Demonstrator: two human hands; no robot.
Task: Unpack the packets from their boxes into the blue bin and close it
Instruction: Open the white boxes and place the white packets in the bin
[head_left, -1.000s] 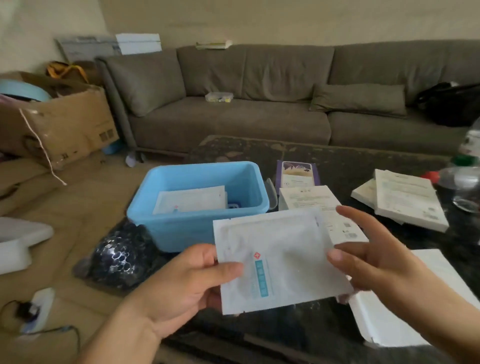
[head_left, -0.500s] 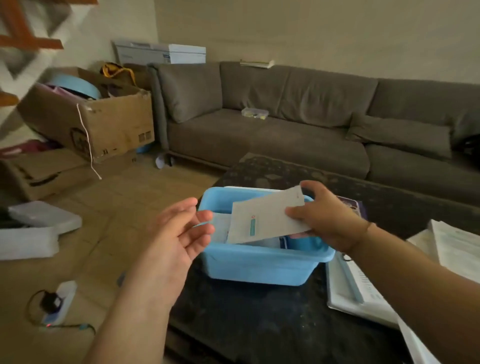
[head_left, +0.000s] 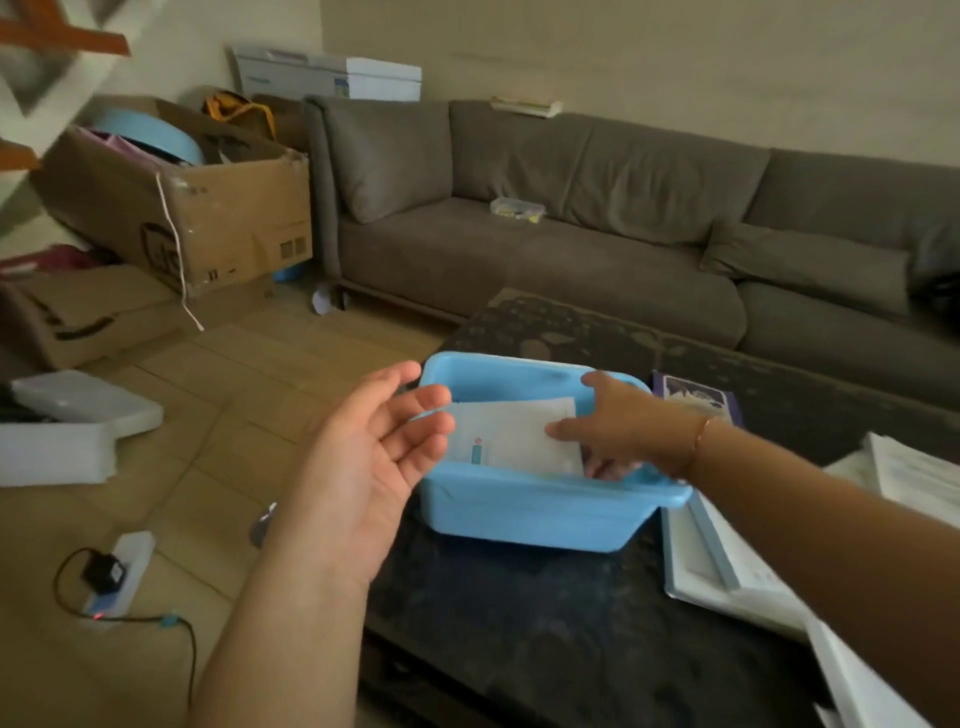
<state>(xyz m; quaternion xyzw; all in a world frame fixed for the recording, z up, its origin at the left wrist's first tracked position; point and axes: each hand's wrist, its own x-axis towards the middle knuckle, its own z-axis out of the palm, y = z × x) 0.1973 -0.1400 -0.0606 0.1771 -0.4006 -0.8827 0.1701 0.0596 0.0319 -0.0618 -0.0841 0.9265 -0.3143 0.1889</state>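
While right hand (head_left: 621, 428) pinches one packet (head_left: 511, 434) inside one bin (head_left: 535, 512), left hand (head_left: 363, 462) (slack-fingered) holds nothing.

**Left hand open, right hand pinching**

The left hand (head_left: 363, 467) hovers palm-up on an outstretched forearm, fingers (head_left: 421, 402) loosely spread and relaxed, holding nothing. The right hand (head_left: 618, 431) reaches forward on a straightened arm, thumb and fingers pinching a white packet (head_left: 511, 434); a thin bracelet circles its wrist.
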